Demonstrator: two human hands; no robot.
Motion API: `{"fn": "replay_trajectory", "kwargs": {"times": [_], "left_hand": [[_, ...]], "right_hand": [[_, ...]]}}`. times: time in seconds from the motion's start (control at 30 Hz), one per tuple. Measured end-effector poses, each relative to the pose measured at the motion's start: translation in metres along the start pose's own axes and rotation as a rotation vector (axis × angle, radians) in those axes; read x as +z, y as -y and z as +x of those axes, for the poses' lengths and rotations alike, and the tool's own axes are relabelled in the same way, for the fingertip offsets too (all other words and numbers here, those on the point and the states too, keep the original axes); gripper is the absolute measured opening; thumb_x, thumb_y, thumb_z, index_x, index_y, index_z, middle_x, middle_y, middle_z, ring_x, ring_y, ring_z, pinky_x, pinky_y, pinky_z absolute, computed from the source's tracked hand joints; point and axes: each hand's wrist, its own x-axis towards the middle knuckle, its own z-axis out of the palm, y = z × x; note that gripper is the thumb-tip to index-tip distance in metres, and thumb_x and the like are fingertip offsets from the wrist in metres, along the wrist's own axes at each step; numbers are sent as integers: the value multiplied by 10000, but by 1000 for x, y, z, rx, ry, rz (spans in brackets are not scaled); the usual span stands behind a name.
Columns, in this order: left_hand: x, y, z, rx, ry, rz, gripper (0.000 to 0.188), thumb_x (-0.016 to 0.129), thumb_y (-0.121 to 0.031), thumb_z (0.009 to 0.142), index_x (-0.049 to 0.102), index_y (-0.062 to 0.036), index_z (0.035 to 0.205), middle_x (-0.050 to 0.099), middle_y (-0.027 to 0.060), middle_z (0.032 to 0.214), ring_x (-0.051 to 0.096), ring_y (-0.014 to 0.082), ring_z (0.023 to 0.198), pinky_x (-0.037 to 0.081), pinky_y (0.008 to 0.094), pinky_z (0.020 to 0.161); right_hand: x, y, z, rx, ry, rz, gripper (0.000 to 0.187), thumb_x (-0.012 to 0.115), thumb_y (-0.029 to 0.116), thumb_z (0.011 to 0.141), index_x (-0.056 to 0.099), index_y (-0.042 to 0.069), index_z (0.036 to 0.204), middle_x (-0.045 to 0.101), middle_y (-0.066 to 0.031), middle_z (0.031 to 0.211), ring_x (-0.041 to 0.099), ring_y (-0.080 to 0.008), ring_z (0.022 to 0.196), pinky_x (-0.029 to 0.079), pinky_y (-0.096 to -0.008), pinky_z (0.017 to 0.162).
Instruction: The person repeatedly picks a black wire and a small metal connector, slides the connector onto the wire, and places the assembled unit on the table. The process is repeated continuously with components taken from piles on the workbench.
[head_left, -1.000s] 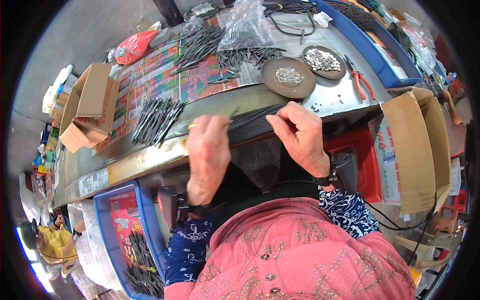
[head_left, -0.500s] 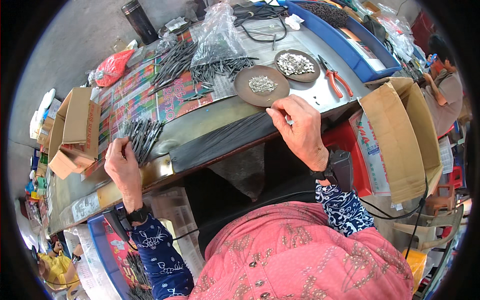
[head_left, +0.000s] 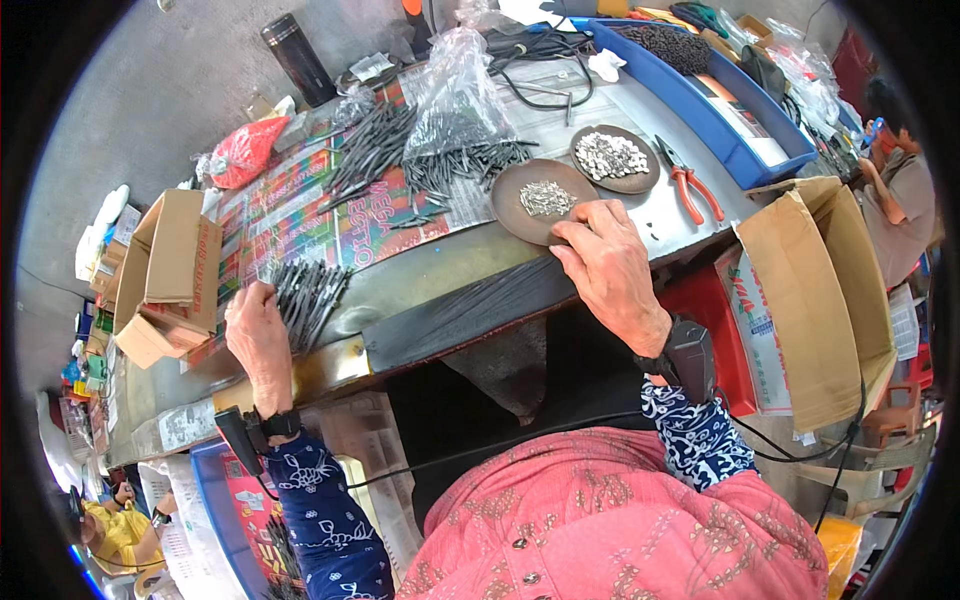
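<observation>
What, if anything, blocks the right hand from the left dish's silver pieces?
Nothing visible: the right hand is at the near edge of the brown dish; only bare dish shows between it and the silver pieces.

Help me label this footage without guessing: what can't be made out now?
All in the head view:
Left hand: knuckles hide whether it grips any black strips.
Right hand: its back hides whether it pinches anything.
Metal pieces: too small for exact shape.
Lower-left blue bin: cut off by the bottom edge.
</observation>
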Motion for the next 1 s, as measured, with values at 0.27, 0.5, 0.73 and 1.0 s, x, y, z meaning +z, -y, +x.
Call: {"fn": "replay_trajectory", "kwargs": {"times": [0.27,0.5,0.73,1.0], "left_hand": [[-4,-21,11,-38,16,-83,61,596,-65,827,623,-66,882,602,119,850,587,343,842,458,441,709],[19,-60,53,128,80,-65,72,596,-105,838,613,-44,872,616,135,808,594,354,812,453,426,699],[49,-75,84,156,223,-10,121,612,-133,824,664,-81,920,614,157,871,615,372,837,475,472,713],[80,-72,93,197,206,70,141,666,-106,797,650,-51,926,600,168,894,622,370,857,480,481,714]], "right_hand": [[2,-4,1,10,-12,139,141,701,34,737,650,26,868,574,-99,924,534,-297,914,430,-396,787],[1,-5,2,47,-57,258,105,684,5,744,617,33,820,579,-89,850,534,-295,845,444,-386,738],[4,-4,0,93,-118,341,97,682,-12,753,615,21,814,602,-88,837,553,-279,820,454,-363,702],[6,-6,-2,74,-143,364,127,690,-45,738,611,7,822,609,-87,840,560,-259,821,459,-342,670]]}}
